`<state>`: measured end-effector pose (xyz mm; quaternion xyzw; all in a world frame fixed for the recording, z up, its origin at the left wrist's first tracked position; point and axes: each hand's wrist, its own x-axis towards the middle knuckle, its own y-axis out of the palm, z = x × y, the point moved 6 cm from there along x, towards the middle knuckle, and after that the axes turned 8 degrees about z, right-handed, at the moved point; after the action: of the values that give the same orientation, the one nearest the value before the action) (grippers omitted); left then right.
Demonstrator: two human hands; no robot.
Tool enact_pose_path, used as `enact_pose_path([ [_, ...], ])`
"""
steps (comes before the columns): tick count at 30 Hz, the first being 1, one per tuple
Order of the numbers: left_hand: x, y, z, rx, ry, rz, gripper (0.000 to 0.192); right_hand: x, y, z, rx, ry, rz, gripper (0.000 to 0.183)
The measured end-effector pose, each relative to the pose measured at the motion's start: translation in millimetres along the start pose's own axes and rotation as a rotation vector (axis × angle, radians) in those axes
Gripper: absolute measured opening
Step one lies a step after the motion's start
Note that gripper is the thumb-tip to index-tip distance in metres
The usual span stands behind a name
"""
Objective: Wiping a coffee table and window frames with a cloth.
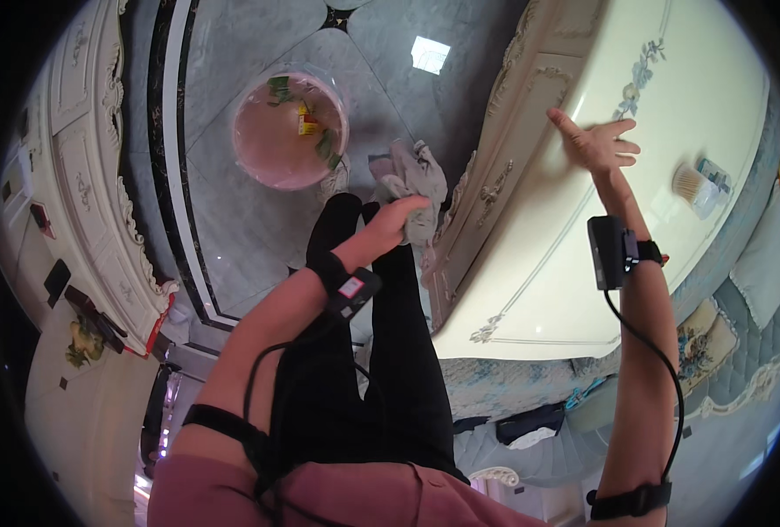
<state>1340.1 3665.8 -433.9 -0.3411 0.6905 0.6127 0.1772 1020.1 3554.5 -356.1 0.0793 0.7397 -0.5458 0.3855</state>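
Observation:
In the head view my left hand [390,224] is closed around a bunched grey cloth [418,181], held low beside the drawer front of a cream table [548,277]. My right hand [597,141] is stretched out above the glossy tabletop with its fingers spread and nothing in it; whether it touches the surface I cannot tell. Near it on the top is a painted flower pattern. A round clear container of cotton swabs [690,184] and a clear blue-tinted box [716,174] stand to the right of that hand.
A pink bin with a clear liner [291,181] stands on the grey tiled floor, holding green leaves and a yellow-red packet. At the left is a carved cream cabinet [80,171]. A quilted sofa with cushions [765,250] lies beyond the table.

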Motion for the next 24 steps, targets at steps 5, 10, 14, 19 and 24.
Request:
enact_pose_path([
  [5,69,21,-19,0.035,0.075,-0.133,0.041,0,7,15,0.042,-0.037,0.024,0.148],
  [10,118,65,-35,0.299,0.171,-0.142,0.053,5,3,8,0.042,-0.01,-0.016,0.15],
  [14,134,46,12,0.696,0.047,-0.225,0.058,1,1,16,0.034,-0.031,0.028,0.15],
  [19,120,31,40,0.532,-0.095,-0.246,0.057,-2,2,10,0.0,-0.073,-0.014,0.146],
  [24,129,50,13,0.521,-0.134,-0.362,0.055,-1,0,3,-0.019,-0.135,-0.009,0.144],
])
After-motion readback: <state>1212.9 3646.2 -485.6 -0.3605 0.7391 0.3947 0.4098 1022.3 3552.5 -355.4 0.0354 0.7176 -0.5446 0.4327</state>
